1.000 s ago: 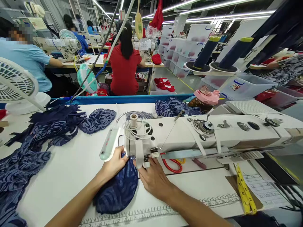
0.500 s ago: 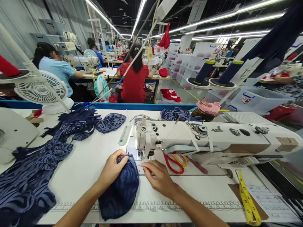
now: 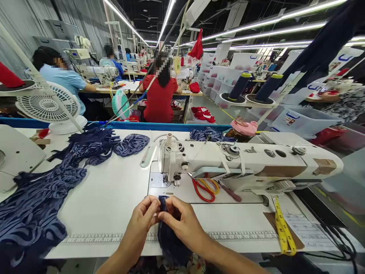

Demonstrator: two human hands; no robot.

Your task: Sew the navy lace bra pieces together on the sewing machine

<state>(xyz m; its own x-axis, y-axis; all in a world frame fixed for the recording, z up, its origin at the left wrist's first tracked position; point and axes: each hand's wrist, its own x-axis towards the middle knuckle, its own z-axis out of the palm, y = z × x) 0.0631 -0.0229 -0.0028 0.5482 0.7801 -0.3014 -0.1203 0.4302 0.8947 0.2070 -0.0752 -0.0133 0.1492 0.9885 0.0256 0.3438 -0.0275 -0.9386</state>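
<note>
Between my hands hangs a navy patterned fabric piece (image 3: pixel 168 238), its top edge pinched and its lower part falling over the table's front edge. My left hand (image 3: pixel 139 222) closes thumb and fingers on the left of that edge. Close beside it, my right hand (image 3: pixel 185 222) pinches the right side, fingertips nearly meeting the left ones. Just beyond the hands are the needle plate (image 3: pixel 158 180) and head of the white sewing machine (image 3: pixel 171 160), with no fabric under the presser foot. Part of the fabric is hidden behind my right hand.
Navy patterned pieces (image 3: pixel 54 190) heap along the left, with a cup-shaped piece (image 3: pixel 131 145) near them. Red-handled scissors (image 3: pixel 203 190) lie under the machine arm. A yellow tape measure (image 3: pixel 282 228) lies at right. Beyond sit co-workers, one in a red top (image 3: pixel 159 99).
Both hands have come back toward me with the fabric, away from the needle area. My right hand, earlier apart from the cloth, now pinches its edge beside my left.
</note>
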